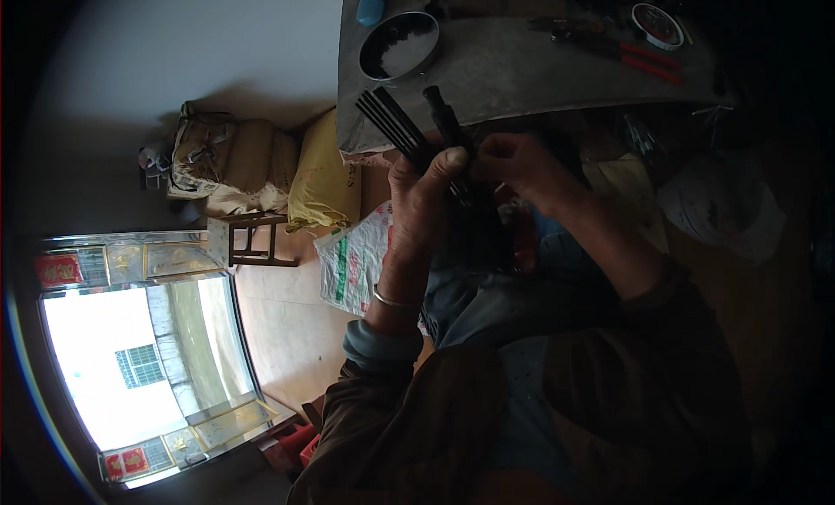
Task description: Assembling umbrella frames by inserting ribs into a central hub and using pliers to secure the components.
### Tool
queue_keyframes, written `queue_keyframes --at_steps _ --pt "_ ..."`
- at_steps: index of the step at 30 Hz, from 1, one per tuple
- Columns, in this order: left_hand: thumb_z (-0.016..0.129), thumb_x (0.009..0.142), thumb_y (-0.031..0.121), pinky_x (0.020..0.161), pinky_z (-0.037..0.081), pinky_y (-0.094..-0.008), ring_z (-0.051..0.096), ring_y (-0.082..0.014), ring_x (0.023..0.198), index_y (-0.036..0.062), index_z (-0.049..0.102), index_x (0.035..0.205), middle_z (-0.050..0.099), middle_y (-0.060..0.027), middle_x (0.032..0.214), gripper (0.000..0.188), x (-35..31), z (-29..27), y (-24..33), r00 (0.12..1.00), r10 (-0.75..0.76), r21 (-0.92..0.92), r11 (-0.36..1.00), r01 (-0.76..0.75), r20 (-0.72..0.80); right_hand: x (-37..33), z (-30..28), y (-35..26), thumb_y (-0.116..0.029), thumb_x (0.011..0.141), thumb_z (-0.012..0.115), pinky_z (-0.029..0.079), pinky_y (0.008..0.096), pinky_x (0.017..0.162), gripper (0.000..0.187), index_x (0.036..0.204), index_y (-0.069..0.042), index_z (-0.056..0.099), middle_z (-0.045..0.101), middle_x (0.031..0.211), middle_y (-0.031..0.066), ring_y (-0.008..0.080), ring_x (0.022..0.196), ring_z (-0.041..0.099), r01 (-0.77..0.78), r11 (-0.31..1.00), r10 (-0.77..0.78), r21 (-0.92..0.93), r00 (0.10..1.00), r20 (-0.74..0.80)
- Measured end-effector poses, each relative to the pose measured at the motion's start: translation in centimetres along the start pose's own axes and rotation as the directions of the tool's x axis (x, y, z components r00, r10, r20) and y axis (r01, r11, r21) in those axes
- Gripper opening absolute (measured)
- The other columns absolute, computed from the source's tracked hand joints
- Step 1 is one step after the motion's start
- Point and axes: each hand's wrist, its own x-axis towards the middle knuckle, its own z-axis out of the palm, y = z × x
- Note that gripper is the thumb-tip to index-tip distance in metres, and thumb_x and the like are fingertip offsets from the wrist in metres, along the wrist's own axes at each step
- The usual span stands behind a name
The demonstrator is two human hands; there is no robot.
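My left hand (413,205) is closed around a bundle of thin black rods (389,118), whose ends fan out past the fingers toward the table. A dark, ridged, handle-like shaft (442,113) stands up beside them, with my left thumb against it. Close to the shaft, my right hand (520,161) has its fingers bent together in a pinch. Whatever they hold is too dark and small to name. More dark material (478,231) hangs below both hands over my lap, its shape lost in shadow.
Ahead stands a grey-topped table (504,70) with a metal bowl (400,46) of pale and dark bits, red-handled pliers (648,61) and a round white-rimmed container (657,26). A yellow sack (326,179), small wooden stool (261,240) and plastic bag (357,261) are on the left.
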Motion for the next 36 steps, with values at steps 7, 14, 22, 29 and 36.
queue_keyframes --at_steps 7,14,22,29,36 --pt "0.065 0.088 0.022 0.075 0.048 -0.0264 0.06 -0.0111 0.083 0.0021 0.065 0.105 0.067 -0.0039 0.089 0.025 0.3 -0.9 0.2 0.992 -0.017 0.052 0.999 0.011 0.127 -0.6 -0.6 -1.1 -0.032 0.077 0.076 0.053 0.027 0.063 0.039 0.1 -0.005 0.058 0.063 0.085 0.0027 0.0103 0.075 0.061 -0.076 0.996 0.074 0.051 0.996 0.052" --pt "0.06 0.093 0.027 0.081 0.047 -0.0267 0.06 -0.012 0.089 0.0016 0.064 0.111 0.067 -0.0055 0.097 0.032 0.7 -1.0 0.9 0.962 -0.106 0.017 0.994 0.105 0.253 -0.6 -1.0 -0.5 -0.025 0.073 0.079 0.05 0.0247 0.063 0.048 0.109 -0.004 0.056 0.063 0.091 0.0031 0.0094 0.079 0.059 0.015 0.993 -0.03 0.119 0.991 0.129" --pt "0.045 0.1 0.036 0.081 0.047 -0.0248 0.06 -0.012 0.093 -0.0016 0.056 0.12 0.065 -0.0071 0.101 0.044 -0.7 2.9 0.5 0.992 0.066 0.17 0.982 -0.084 0.11 -1.2 -0.3 -1.0 -0.016 0.077 0.076 0.047 0.0222 0.069 0.047 0.118 -0.003 0.057 0.063 0.093 0.0039 0.0085 0.08 0.059 0.179 0.975 -0.185 0.128 0.982 0.036" --pt "0.042 0.101 0.034 0.076 0.049 -0.0259 0.061 -0.0133 0.088 -0.002 0.056 0.117 0.065 -0.0097 0.101 0.042 -0.4 2.7 0.7 0.984 -0.045 0.065 0.997 0.034 0.175 -1.5 -0.7 -1.1 -0.012 0.077 0.075 0.048 0.0233 0.073 0.052 0.124 -0.002 0.054 0.065 0.097 0.0048 0.0095 0.085 0.061 0.158 0.97 -0.17 0.184 0.984 0.05" --pt "0.041 0.101 0.036 0.067 0.05 -0.0243 0.063 -0.0124 0.079 -0.0009 0.056 0.113 0.065 -0.0071 0.091 0.042 -0.8 3.5 1.1 0.98 -0.071 0.015 0.997 0.07 0.186 -1.4 -1.2 -0.6 -0.016 0.079 0.073 0.046 0.0229 0.067 0.035 0.107 -0.002 0.059 0.064 0.094 0.0025 0.0086 0.077 0.059 0.098 0.982 -0.114 0.16 0.989 0.091"
